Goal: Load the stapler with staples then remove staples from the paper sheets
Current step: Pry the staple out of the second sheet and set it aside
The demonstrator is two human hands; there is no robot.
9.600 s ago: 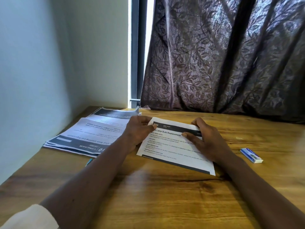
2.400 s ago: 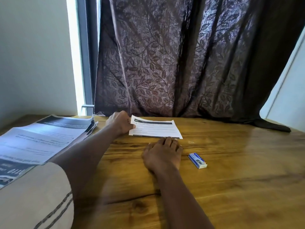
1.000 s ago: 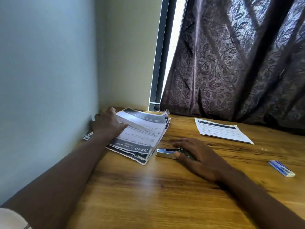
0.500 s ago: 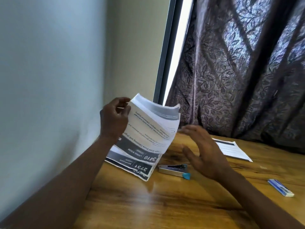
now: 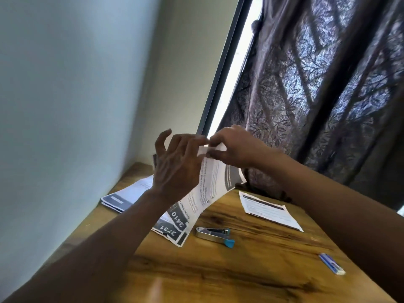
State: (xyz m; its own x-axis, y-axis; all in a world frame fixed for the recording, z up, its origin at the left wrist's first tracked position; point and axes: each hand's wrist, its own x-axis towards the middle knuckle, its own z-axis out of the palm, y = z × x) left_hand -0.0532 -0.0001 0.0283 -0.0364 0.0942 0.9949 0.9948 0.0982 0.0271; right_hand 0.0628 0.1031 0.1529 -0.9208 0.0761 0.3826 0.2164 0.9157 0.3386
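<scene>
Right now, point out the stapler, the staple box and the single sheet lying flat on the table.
stapler (image 5: 206, 234), head view, on its metal body.
staple box (image 5: 331, 263), head view, on its blue top.
single sheet (image 5: 268, 209), head view, on its printed middle.

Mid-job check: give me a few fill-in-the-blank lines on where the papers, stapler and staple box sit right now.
1. The left hand and right hand pinch the lifted sheets at their ____ corner.
2. The stapler lies on the table, touched by ____ hand.
3. The staple box lies to the stapler's ____.
Missing words: top; neither; right.
</scene>
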